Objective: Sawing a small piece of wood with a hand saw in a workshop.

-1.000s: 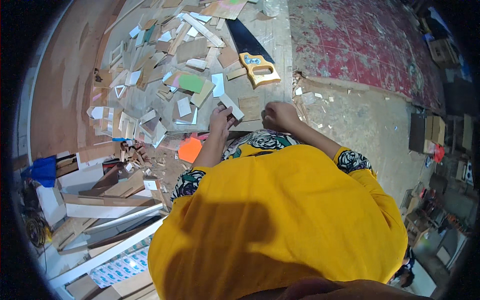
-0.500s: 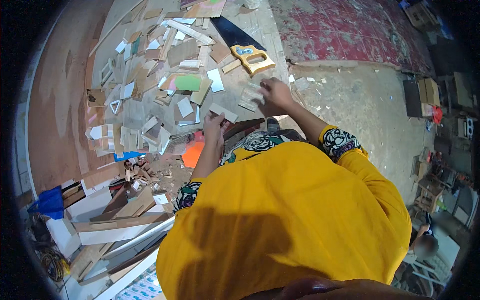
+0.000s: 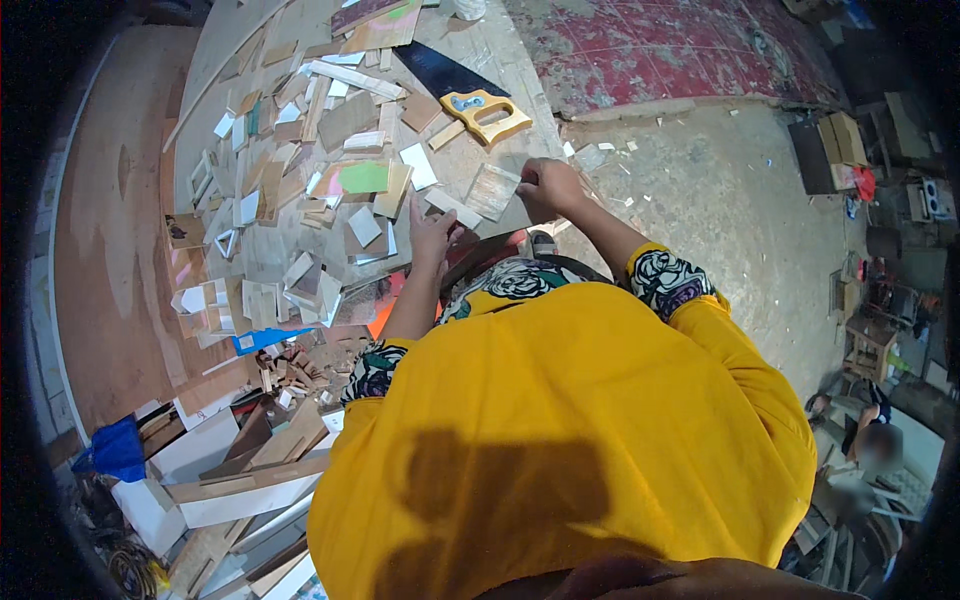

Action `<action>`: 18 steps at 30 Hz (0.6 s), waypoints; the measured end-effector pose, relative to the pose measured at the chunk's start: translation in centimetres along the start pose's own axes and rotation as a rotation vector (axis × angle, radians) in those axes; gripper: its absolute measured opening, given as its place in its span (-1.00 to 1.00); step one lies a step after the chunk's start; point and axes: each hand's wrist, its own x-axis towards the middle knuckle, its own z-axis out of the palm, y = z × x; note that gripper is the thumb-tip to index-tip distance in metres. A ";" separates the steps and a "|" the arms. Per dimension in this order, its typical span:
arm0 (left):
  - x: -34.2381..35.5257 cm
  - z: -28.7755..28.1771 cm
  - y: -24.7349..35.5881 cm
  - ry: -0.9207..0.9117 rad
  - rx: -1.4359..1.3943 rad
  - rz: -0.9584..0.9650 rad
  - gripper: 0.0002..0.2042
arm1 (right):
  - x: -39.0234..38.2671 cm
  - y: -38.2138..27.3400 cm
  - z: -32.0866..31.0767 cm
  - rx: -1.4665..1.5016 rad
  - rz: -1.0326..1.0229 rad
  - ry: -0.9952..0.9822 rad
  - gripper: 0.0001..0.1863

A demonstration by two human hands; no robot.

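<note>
My left hand (image 3: pixel 432 238) is at the near edge of the work table (image 3: pixel 535 75). Its index finger and thumb close round the left end of a small pale wooden strip (image 3: pixel 452 208). Just right of the strip is a squarish piece of streaky, weathered wood (image 3: pixel 492 191). My right hand (image 3: pixel 551 187) pinches that piece at its right edge, the fingers curled in. Beyond both hands lies a handsaw (image 3: pixel 490 113) with a yellow wooden handle and a dark blade. A white rectangular offcut (image 3: pixel 419 166) lies beside the two pieces.
Wood offcuts (image 3: pixel 345 118) cover the table's left part, one with a green patch (image 3: pixel 364 177). Scrap boards (image 3: pixel 250 470) pile up at lower left, near a blue bag (image 3: pixel 118 450). Cardboard boxes (image 3: pixel 842 140) stand at right; another person (image 3: pixel 872 435) is at lower right.
My right hand has settled from a blur onto the weathered piece's right edge, and that piece has turned. My left hand has shifted slightly, still at the pale strip. The whole view has moved a little.
</note>
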 end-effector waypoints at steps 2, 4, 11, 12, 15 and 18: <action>0.3 -0.2 0.0 0.008 -0.004 0.007 -0.18 | -0.4 -0.1 -0.2 -0.032 0.064 -0.125 -0.72; 0.5 -0.9 -0.4 -0.009 -0.011 0.014 -0.20 | -0.5 0.7 -0.6 -0.028 -0.010 -0.069 -0.70; 0.7 -1.3 -0.6 -0.001 0.081 0.027 -0.24 | 2.4 -1.4 0.1 -0.153 -0.479 0.094 -0.60; 0.7 -1.2 -0.4 0.006 0.080 0.031 -0.24 | 2.8 -2.2 0.4 -0.196 -0.490 0.002 -0.60; 1.2 -0.6 0.4 0.001 0.148 0.100 -0.23 | 3.4 -3.0 -0.1 -0.228 -0.394 -0.177 -0.61; 2.2 -0.1 0.7 0.032 0.102 0.083 -0.22 | 3.5 -1.9 -0.5 -0.116 -0.377 -0.176 -0.62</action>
